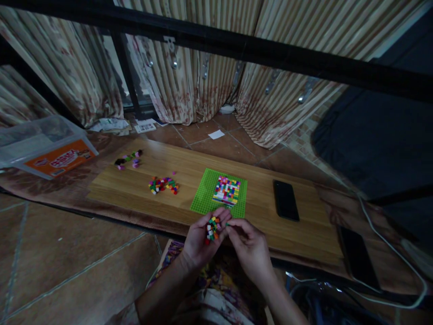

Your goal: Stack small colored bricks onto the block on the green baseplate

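Observation:
Cupped palm up, my left hand (195,246) holds a loose handful of small toy bricks (212,229) in several colours. Beside its fingertips, my right hand (251,248) is closed in a pinch on a tiny green brick (228,224). Just beyond both hands lies a green studded baseplate (204,189). A tightly packed block of coloured bricks (227,190) is built on the baseplate's right part. Further left, a loose pile of bricks (163,185) rests on the wooden board (189,158).
Dark, green and purple brick pieces (129,158) lie at the board's far left. A clear plastic box (57,146) with an orange label stands beyond them. To the right are a black phone (286,200), another dark phone-like device (358,257) and a white cable (389,246).

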### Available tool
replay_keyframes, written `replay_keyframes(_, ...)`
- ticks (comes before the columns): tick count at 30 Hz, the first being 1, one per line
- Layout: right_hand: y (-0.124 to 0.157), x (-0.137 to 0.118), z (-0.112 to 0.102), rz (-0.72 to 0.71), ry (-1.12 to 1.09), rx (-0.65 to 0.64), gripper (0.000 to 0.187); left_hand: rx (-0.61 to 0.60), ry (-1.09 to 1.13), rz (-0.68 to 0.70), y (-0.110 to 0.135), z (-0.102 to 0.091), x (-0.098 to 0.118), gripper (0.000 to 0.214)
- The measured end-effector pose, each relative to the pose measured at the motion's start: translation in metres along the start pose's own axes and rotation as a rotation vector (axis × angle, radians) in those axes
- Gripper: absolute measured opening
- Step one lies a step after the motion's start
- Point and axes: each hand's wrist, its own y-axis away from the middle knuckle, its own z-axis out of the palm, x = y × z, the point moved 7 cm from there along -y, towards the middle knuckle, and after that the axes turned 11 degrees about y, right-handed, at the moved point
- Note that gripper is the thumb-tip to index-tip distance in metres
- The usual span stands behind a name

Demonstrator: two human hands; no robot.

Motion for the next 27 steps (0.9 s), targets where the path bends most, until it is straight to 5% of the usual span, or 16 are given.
replay_keyframes(4, -0.009, 0.014, -0.007, 0.051, -0.127, 0.069, 0.014, 0.076, -0.003, -0.045, -0.002, -0.012, -0.001, 0.021)
replay_keyframes(16, -0.052, 0.033, -0.035, 0.035, 0.006, 0.236, 0.020, 0.167, -0.068, -0.059, -0.005, -0.028, 0.003, 0.019)
replay_keyframes(27, -0.115, 0.057, -0.027, -0.071, 0.064, 0.363, 0.015, 0.224, -0.071, -0.043, -0.002, -0.030, 0.011, 0.016)
